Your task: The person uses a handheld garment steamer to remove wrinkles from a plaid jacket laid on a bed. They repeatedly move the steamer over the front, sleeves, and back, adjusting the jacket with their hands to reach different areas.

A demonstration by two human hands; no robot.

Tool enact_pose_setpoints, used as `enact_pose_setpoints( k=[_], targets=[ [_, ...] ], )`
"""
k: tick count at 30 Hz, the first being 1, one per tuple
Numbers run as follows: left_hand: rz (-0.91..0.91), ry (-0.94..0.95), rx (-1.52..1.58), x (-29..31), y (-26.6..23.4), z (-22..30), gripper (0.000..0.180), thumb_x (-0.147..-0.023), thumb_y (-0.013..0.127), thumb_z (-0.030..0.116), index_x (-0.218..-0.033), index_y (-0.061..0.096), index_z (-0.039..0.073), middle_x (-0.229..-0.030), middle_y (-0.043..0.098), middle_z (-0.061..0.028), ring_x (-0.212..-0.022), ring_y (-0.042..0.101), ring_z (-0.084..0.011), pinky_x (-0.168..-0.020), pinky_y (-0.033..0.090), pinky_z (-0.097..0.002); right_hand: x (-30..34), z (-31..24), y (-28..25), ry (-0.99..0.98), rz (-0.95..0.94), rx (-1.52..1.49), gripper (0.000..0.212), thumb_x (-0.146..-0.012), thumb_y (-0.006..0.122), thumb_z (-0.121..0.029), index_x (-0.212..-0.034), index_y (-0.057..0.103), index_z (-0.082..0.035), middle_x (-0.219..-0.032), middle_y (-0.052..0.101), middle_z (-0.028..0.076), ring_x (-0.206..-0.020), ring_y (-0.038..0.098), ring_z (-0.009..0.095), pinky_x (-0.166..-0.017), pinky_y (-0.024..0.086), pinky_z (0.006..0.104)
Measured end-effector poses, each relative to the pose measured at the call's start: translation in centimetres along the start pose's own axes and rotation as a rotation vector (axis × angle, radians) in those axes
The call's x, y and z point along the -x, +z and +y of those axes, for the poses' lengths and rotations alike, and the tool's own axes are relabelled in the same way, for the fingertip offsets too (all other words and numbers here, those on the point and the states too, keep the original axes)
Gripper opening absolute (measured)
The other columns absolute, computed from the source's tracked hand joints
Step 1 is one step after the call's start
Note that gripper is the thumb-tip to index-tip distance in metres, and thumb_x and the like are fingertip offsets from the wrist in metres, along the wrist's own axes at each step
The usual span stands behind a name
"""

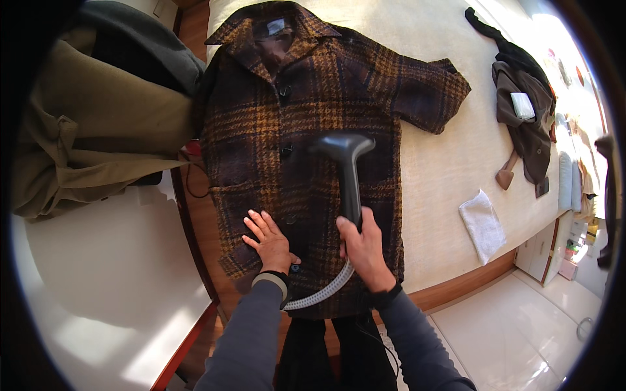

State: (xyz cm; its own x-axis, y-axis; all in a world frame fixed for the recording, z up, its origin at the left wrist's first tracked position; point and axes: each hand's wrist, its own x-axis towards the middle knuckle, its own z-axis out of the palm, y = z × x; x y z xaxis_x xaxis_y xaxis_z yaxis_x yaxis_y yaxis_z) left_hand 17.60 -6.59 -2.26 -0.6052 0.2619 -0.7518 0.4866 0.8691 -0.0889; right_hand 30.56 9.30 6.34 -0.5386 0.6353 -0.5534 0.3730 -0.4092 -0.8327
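A dark brown and orange plaid coat [326, 104] lies front up in front of me, its collar at the far end and one sleeve spread to the right. My right hand [366, 247] is wrapped round the handle of a black garment steamer [351, 176], whose wide head is over the middle of the coat's right front. A ribbed grey hose [323, 293] curves from the handle down to the left. My left hand [268, 244] lies flat on the coat's lower left front with its fingers spread. Dark buttons run down the coat's front.
The coat lies on a bed with a cream cover [443, 176]. A folded white cloth [482, 227] and a pile of dark clothes [525, 130] are on its right side. A khaki garment [111, 124] hangs at the left above a white tabletop [111, 274]. White cabinets [502, 332] stand at the lower right.
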Motion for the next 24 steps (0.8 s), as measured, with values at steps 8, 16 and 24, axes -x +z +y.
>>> enact_pose_setpoints(
  k=[8,16,24],
  targets=[
    [-0.003,-0.013,0.0,0.1,-0.3,0.2,0.167,-0.052,0.106,0.039,-0.161,-0.008,-0.015,-0.165,-0.018,-0.043,-0.154,-0.016,-0.0603,-0.118,0.011,-0.0779,5.7,6.2,-0.4,0.224,0.03,0.243,0.03,-0.103,0.067,-0.022,-0.119,0.053,-0.001,-0.074,0.062,0.005,-0.053,0.06,0.013,-0.048,0.049,0.031],
    [0.055,0.004,0.029,0.5,-0.1,0.1,0.168,-0.048,0.107,0.038,-0.162,-0.005,-0.014,-0.167,-0.018,-0.041,-0.155,-0.016,-0.0584,-0.119,0.011,-0.0771,-9.3,1.6,1.6,0.073,0.143,0.023,0.03,-0.1,0.069,-0.026,-0.102,0.05,-0.003,-0.072,0.055,0.004,-0.053,0.054,0.014,-0.046,0.048,0.0317],
    [0.057,0.026,0.026,0.8,-0.4,0.1,0.168,-0.049,0.107,0.04,-0.162,-0.005,-0.014,-0.167,-0.018,-0.0409,-0.156,-0.015,-0.0584,-0.119,0.012,-0.077,-10.0,3.4,2.0,0.047,0.204,0.08,0.039,-0.101,0.069,-0.035,-0.107,0.048,-0.003,-0.071,0.054,0.005,-0.048,0.054,0.016,-0.044,0.047,0.035]
  ],
)
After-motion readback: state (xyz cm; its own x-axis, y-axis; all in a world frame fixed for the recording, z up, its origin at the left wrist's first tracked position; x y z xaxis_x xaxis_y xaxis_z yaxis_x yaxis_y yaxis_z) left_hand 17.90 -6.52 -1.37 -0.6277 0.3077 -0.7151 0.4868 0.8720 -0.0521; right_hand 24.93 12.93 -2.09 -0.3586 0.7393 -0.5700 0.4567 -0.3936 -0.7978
